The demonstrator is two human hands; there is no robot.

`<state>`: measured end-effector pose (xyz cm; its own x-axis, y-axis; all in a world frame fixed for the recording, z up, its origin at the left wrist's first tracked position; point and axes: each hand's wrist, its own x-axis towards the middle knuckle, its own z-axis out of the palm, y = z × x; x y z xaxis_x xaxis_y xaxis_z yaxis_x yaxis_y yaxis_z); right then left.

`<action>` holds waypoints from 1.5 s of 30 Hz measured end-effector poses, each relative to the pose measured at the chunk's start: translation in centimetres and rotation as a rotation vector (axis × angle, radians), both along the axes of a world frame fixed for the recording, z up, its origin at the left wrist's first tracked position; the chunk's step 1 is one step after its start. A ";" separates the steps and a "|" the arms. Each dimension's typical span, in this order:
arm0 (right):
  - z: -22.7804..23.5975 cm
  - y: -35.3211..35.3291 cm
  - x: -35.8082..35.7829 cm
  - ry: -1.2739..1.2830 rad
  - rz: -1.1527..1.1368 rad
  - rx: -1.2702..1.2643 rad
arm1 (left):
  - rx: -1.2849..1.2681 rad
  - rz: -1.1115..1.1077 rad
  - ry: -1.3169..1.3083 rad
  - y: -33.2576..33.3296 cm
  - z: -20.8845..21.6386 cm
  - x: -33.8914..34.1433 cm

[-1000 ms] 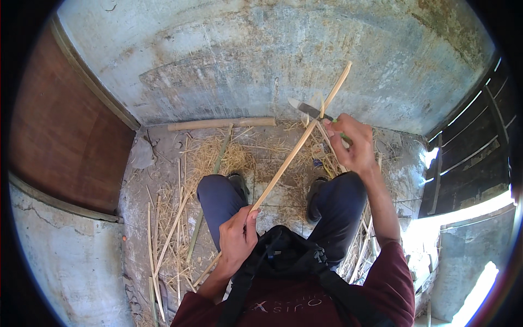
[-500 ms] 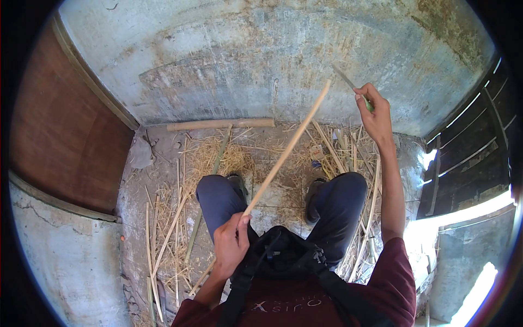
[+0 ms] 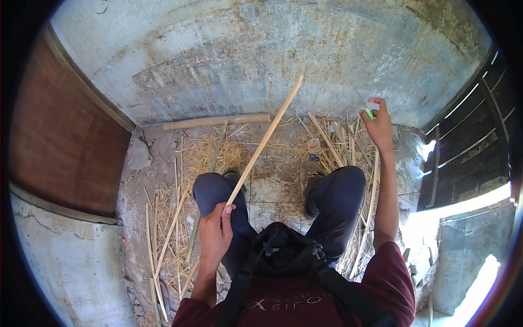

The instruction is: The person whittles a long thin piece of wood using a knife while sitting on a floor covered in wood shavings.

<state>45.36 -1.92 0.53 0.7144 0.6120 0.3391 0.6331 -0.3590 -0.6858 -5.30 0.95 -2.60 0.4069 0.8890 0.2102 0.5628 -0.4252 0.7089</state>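
Observation:
My left hand is closed on a long pale bamboo strip, which slants up and to the right between my knees. The strip's far end stands free in front of the wall. Off to the right, my right hand is raised, its fingers closed around the green handle of a knife. The blade is smeared and hardly shows; the knife is apart from the strip.
Straw-like shavings and several split bamboo strips litter the floor on both sides of my legs. A thick bamboo pole lies along the foot of the stained wall. A brown panel stands left, dark slatted boards right.
The bamboo strip and my left hand have shifted left and slightly nearer. My right hand has lowered a little, and the knife, clearly pointing up-left before, has turned and blurred.

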 end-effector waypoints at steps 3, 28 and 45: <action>3.1 -0.4 -4.5 0.095 0.088 0.098 | 0.067 -0.024 0.088 0.4 0.9 0.6; 0.4 0.6 -11.9 0.141 0.741 -0.172 | 0.885 -0.184 -0.228 3.2 9.9 1.0; 3.1 -0.7 -17.4 0.265 0.746 -0.003 | -0.400 -0.615 -1.449 7.2 6.9 10.2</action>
